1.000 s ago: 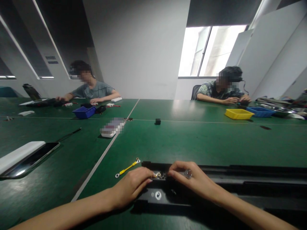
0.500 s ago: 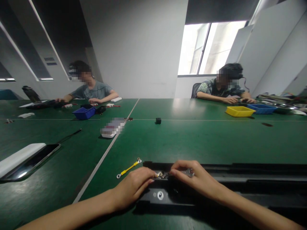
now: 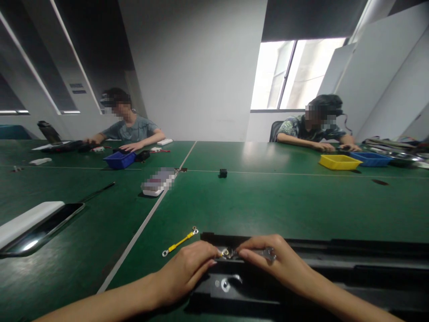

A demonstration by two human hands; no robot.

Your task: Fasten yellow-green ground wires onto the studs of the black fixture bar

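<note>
My left hand [image 3: 196, 264] is closed, its thumb and fingers pinching a yellow cable lug [image 3: 224, 253] with a ring end; the rest of that cable is hidden under the hand. In my right hand [image 3: 273, 252], thumb and forefinger grip a small metal wrench [image 3: 270, 254]. Its far end meets the lug's ring, where a bolt seems to sit, too small to make out. Both hands rest over a long black metal rail [image 3: 254, 286] with a round hole [image 3: 226, 285]. To the left of it a yellow cable with two ring lugs [image 3: 179, 243] lies on the table.
On the green table [image 3: 284, 201] lie a phone [image 3: 50, 228], a white box-like device [image 3: 156, 183] and a small black cube [image 3: 223, 173]. Farther back are blue [image 3: 119, 160] and yellow [image 3: 339, 163] bins. Two people [image 3: 129, 127] [image 3: 311, 129] sit across the table.
The view has tilted slightly, so most things sit a little lower. Both my hands keep their grips with hardly any movement. The person at left has moved a hand toward the blue bin.
</note>
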